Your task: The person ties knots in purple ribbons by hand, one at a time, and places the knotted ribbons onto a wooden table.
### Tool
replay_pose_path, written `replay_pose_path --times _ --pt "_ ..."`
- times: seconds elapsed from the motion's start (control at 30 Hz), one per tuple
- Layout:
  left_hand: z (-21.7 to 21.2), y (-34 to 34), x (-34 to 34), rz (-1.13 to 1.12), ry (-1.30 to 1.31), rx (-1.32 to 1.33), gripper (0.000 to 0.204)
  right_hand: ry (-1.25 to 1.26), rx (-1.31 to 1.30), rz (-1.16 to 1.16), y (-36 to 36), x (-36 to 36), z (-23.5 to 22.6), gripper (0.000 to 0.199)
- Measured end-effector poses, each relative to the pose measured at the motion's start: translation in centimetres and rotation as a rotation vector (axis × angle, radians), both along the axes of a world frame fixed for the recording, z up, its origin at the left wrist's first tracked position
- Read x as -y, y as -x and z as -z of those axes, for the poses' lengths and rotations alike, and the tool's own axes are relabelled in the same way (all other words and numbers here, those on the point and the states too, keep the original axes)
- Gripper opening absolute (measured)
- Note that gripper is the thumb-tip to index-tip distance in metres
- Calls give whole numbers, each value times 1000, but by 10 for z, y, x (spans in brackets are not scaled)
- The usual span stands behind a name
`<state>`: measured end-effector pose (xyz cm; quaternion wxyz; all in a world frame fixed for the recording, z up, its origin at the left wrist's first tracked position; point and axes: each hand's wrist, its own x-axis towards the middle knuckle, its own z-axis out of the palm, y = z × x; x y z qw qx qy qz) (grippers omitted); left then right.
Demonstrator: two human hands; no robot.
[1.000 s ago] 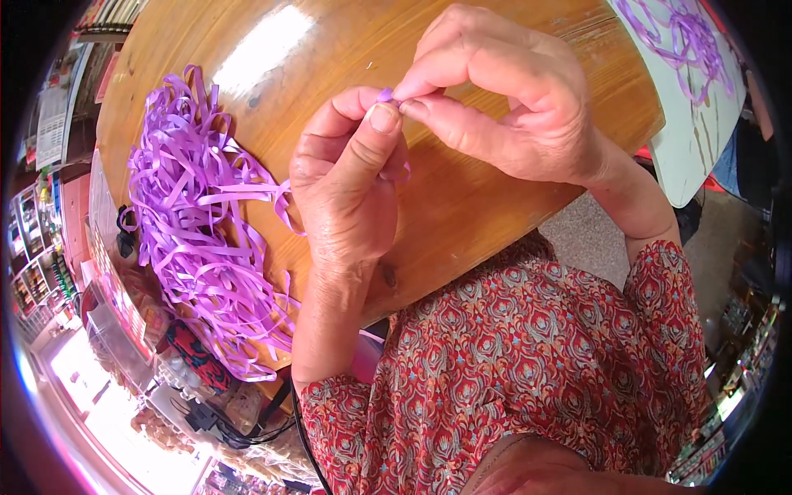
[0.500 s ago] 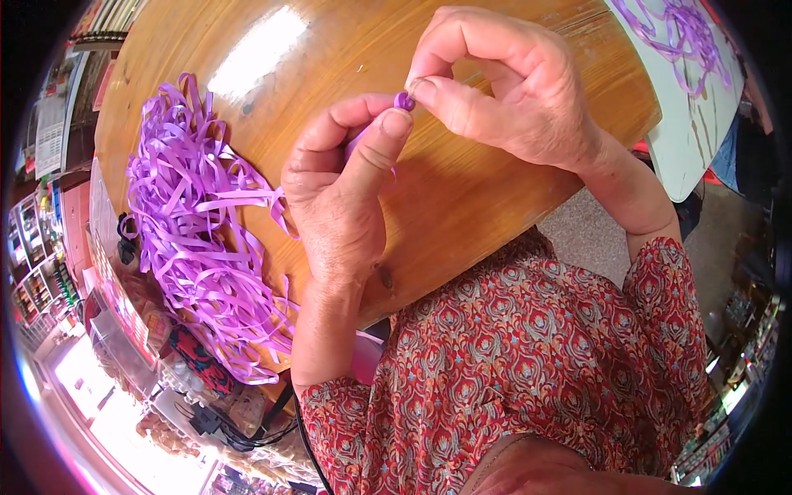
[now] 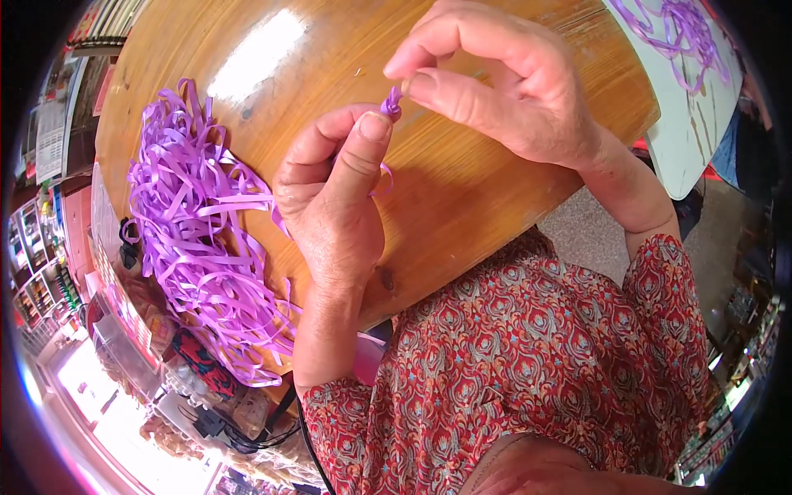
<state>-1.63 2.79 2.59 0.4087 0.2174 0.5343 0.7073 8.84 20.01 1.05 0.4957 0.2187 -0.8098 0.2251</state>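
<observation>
My left hand point(image 3: 334, 177) pinches a small twisted knot of purple ribbon point(image 3: 391, 105) between thumb and index finger, with the knot standing above the thumb tip. A thin loop of the same ribbon point(image 3: 384, 177) shows beside the palm. My right hand point(image 3: 507, 91) hovers just to the right, its thumb and index finger parted; the thumb tip is at the top of the knot, and I cannot tell whether it touches. Left of my left wrist lies a large loose heap of purple ribbon point(image 3: 198, 223), from which a strand runs toward that hand.
The wooden table point(image 3: 462, 206) has a rounded edge, with glare at its far side. At the upper right, more purple ribbon point(image 3: 681, 37) lies on a pale green surface point(image 3: 689, 140). Bags, cables point(image 3: 239, 437) and shelves crowd the left side.
My right thumb and index finger have come apart, and that hand has shifted slightly left. The knot now stands taller above my left thumb, which has moved slightly left and down.
</observation>
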Motion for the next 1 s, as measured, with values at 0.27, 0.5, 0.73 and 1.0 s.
replay_pose_path --times 0.27,0.5,0.73,1.0 --pt "4 4 5 27 -6 -66 11 -158 115 201 -11 21 -31 30" --pt "3 6 2 28 57 -457 3 818 491 42 -23 38 -36 9" --pt "1 2 -1 13 17 -459 4 -368 -484 75 21 -19 12 8" --pt "6 3 -1 66 -31 -575 9 411 510 298 -27 34 -48 9"
